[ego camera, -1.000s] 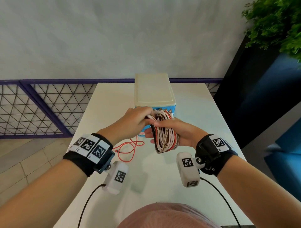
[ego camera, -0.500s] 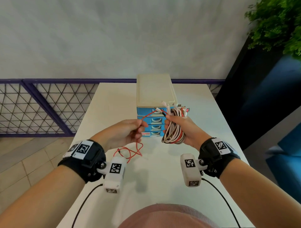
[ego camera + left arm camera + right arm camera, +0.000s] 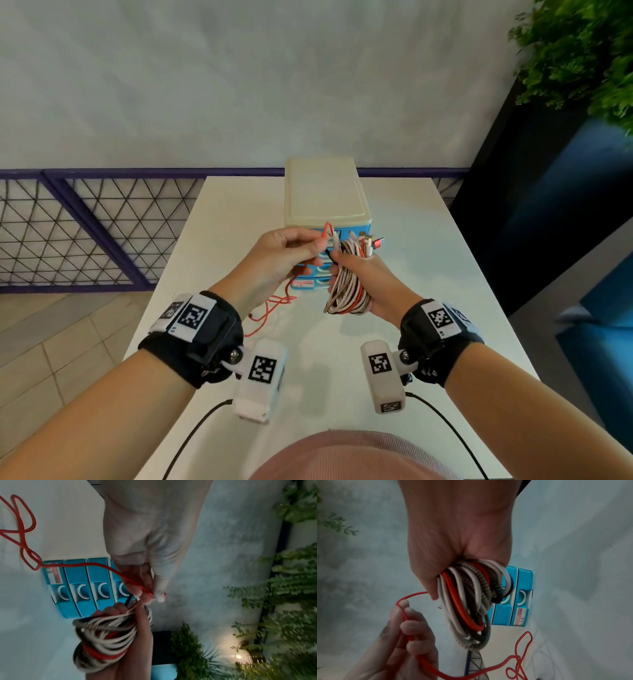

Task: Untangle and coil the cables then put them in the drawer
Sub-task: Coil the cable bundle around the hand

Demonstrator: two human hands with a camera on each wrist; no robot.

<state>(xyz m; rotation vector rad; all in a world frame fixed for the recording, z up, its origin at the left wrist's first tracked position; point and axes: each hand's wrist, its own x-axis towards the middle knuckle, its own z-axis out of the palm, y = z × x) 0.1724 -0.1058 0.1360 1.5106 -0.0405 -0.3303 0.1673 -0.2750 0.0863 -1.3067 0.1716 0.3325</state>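
Cables (image 3: 347,284) held above a white table (image 3: 428,274) by a grey wall (image 3: 239,85).

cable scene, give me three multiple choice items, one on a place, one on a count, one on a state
1. Where does the loose tail of the red cable lie?
A. on the white table, near the base of the drawer unit
B. on top of the drawer unit
C. inside an open drawer

2. How many blue drawer fronts does the left wrist view show on the unit?
A. two
B. four
C. six

3. What is the right hand doing?
A. resting flat on the table
B. gripping the coiled bundle of cables
C. pulling a drawer handle

Answers:
1 A: the head view shows the red loops on the tabletop below the left hand, which pinches the same cable higher up.
2 B: four fronts with crescent handles stand side by side.
3 B: its fingers are curled round the white, red and braided loops.
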